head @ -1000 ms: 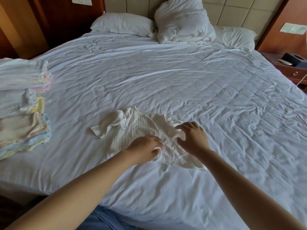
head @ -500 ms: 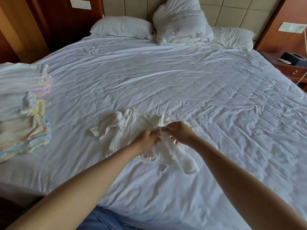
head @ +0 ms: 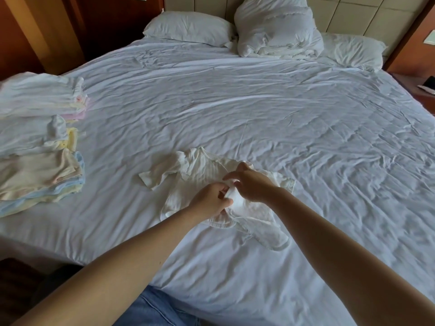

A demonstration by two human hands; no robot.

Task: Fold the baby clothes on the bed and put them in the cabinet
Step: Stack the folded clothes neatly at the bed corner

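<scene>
Baby clothes (head: 40, 170) lie folded in stacks at the bed's (head: 235, 102) left edge; left hand (head: 209, 201) and right hand (head: 253, 184) together pinch one unfolded top (head: 197, 170), and stowing remains.

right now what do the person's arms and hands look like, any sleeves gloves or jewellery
The left hand and right hand are ungloved, with no watch or bracelet at either wrist. Neither forearm, left or right, shows a sleeve as far as the frame reaches. Whether any ring is worn cannot be told.
</scene>
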